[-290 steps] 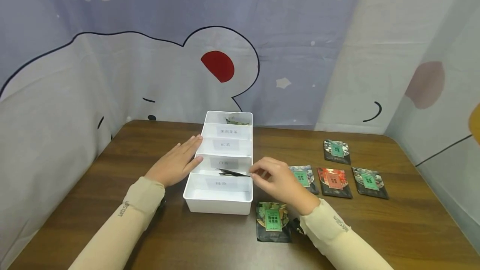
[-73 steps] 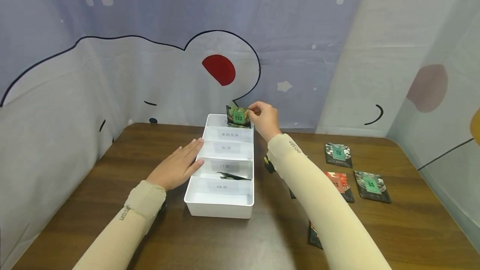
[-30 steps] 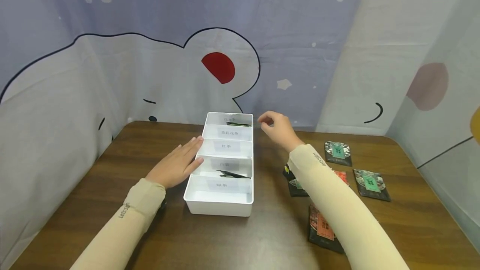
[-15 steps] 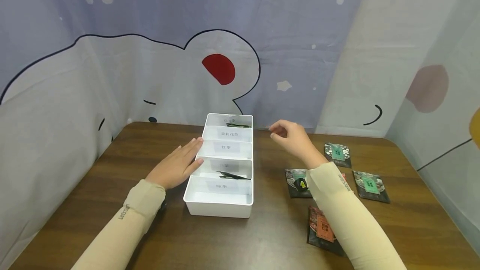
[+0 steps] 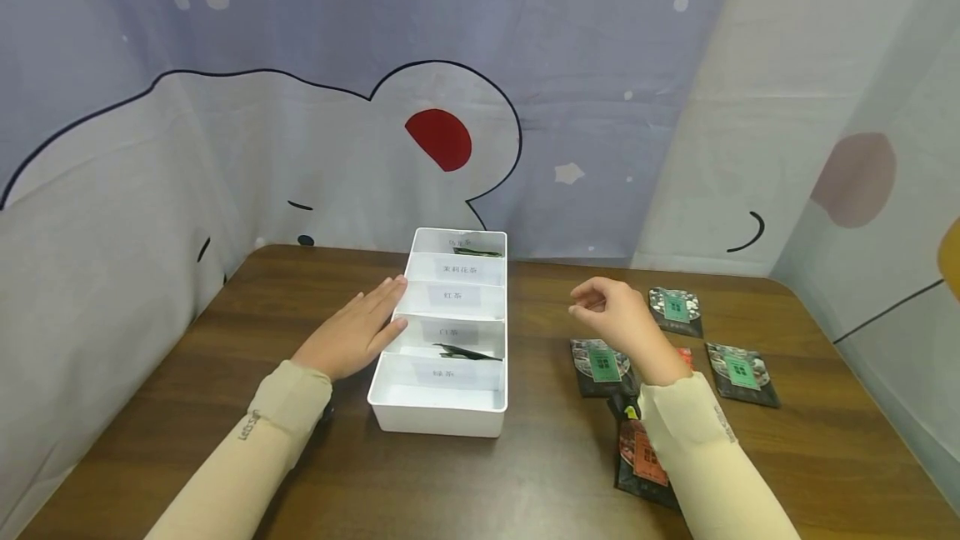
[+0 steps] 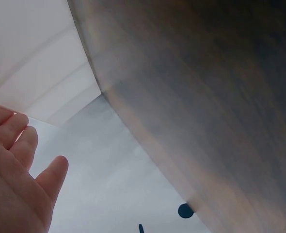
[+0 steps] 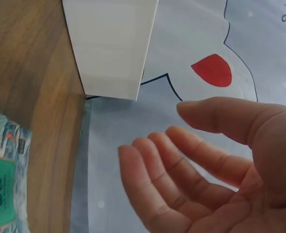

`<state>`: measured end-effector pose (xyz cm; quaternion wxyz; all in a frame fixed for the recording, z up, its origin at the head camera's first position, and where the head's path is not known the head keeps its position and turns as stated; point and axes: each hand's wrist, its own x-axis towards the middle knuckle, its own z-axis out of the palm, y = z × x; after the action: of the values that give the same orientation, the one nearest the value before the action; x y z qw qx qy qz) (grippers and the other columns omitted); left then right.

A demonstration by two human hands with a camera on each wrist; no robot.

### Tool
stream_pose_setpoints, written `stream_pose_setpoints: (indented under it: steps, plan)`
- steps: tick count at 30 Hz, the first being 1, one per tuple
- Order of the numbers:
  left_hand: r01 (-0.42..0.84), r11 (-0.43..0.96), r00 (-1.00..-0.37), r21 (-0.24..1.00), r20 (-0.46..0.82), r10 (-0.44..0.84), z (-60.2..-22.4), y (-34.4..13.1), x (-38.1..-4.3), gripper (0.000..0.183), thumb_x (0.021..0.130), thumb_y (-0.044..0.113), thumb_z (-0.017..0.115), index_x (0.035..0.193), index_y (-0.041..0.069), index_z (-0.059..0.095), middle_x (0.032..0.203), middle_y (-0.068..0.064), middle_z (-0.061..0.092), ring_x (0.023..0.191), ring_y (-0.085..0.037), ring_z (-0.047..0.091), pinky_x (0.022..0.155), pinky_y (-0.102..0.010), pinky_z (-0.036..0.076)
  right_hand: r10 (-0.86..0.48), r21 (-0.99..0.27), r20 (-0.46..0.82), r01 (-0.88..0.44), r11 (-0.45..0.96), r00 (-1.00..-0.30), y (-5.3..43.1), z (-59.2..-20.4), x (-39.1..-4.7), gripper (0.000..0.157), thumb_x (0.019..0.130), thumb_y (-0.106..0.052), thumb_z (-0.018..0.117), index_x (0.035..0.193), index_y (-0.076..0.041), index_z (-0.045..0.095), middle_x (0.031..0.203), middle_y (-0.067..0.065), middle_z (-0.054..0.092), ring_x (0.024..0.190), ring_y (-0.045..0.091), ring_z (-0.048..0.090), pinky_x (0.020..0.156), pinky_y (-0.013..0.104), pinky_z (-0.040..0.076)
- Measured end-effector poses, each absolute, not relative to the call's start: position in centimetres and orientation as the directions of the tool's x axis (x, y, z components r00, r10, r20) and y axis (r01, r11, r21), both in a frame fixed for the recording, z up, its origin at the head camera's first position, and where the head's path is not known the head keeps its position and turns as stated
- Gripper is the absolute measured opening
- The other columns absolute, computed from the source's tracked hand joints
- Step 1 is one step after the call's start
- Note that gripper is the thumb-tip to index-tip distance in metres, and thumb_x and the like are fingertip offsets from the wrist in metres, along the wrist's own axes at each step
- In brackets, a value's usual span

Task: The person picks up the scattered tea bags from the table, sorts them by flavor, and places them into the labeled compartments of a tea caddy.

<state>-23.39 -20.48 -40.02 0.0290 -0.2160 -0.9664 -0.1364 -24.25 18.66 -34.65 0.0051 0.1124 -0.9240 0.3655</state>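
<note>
A long white divided box (image 5: pixel 437 422) with paper-labelled compartments stands mid-table. My left hand (image 5: pixel 351 333) lies with straight fingers against its left side. Hovering over the table to the right, my right hand (image 5: pixel 618 323) has loosely bent fingers and holds nothing; the right wrist view shows a gap between thumb and fingers. Below it lies a tea sachet with a green label (image 5: pixel 603 365). A red-label tea sachet (image 5: pixel 643 458) is nearer the front, partly under the right sleeve. Dark sachet edges show in the farthest compartment (image 5: pixel 477 252) and the second-nearest one (image 5: pixel 468 352).
Farther right lie a black-and-white sachet (image 5: pixel 675 307) and another green-label sachet (image 5: pixel 742 372). A red sachet (image 5: pixel 686 354) is mostly hidden behind the right wrist. A printed curtain (image 5: pixel 570 132) hangs behind the wooden table (image 5: pixel 555 473).
My right hand carried the green-and-gold sachet from the table's front into the farthest compartment, let it go, then moved back right and nearer. My left hand stayed at the box.
</note>
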Motion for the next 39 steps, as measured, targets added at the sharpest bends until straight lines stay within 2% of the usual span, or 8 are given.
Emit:
stream_pose_setpoints:
  steps: [10,18,25,31,36,39]
  plan:
    - [0.429,0.87,-0.903,0.243,0.123,0.411,-40.4,-20.6,-23.6,0.072,0.108,0.052,0.031,0.163,0.009,0.016,0.169,-0.008,0.018,0.154,-0.03,0.02,0.124,-0.054,0.019,-0.102,-0.691,-0.051,-0.038,0.722,-0.994,20.6,-35.2,-22.7,0.039,0.099,-0.019,0.066,0.126,0.008,0.061,0.114,0.026,0.068,0.086,0.031,0.07,0.072,0.041,0.06]
    - [0.422,0.873,-0.907,0.246,0.111,0.407,-40.3,-20.5,-23.5,0.072,0.108,0.052,0.031,0.163,0.01,0.015,0.169,-0.007,0.017,0.154,-0.03,0.02,0.124,-0.053,0.018,-0.054,-0.648,-0.114,0.033,0.761,-0.992,22.4,-36.1,-22.7,0.046,0.098,-0.021,0.066,0.127,0.013,0.057,0.12,0.031,0.064,0.096,0.038,0.067,0.073,0.044,0.059]
    - [0.421,0.872,-0.907,0.25,0.105,0.408,-40.1,-20.4,-23.5,0.071,0.108,0.051,0.032,0.163,0.009,0.015,0.169,-0.007,0.017,0.154,-0.03,0.02,0.124,-0.053,0.018,-0.021,-0.639,-0.162,0.089,0.764,-0.987,23.3,-37.2,-23.0,0.047,0.097,-0.018,0.067,0.126,0.016,0.055,0.115,0.032,0.065,0.074,0.025,0.067,0.063,0.037,0.059]
    - [0.424,0.868,-0.906,0.26,0.1,0.412,-40.0,-20.3,-23.5,0.072,0.108,0.051,0.032,0.163,0.009,0.015,0.169,-0.007,0.016,0.155,-0.029,0.018,0.124,-0.053,0.017,-0.014,-0.635,-0.196,0.116,0.764,-0.981,23.9,-38.0,-23.2,0.047,0.096,-0.016,0.068,0.126,0.017,0.055,0.119,0.035,0.061,0.081,0.03,0.07,0.068,0.04,0.062]
    - [0.428,0.866,-0.904,0.258,0.103,0.416,-40.0,-20.4,-23.5,0.071,0.108,0.051,0.033,0.163,0.009,0.015,0.169,-0.007,0.016,0.155,-0.029,0.019,0.124,-0.053,0.018,-0.008,-0.62,-0.211,0.127,0.774,-0.977,24.0,-38.6,-23.5,0.041,0.095,-0.011,0.069,0.123,0.017,0.057,0.12,0.036,0.061,0.078,0.03,0.071,0.069,0.042,0.062]
    - [0.428,0.867,-0.904,0.254,0.103,0.416,-40.0,-20.5,-23.6,0.071,0.108,0.051,0.033,0.163,0.009,0.015,0.169,-0.007,0.017,0.155,-0.027,0.018,0.124,-0.052,0.018,0.004,-0.596,-0.221,0.139,0.791,-0.975,24.0,-38.8,-23.6,0.04,0.094,-0.01,0.07,0.122,0.015,0.059,0.121,0.036,0.061,0.074,0.026,0.072,0.079,0.05,0.059]
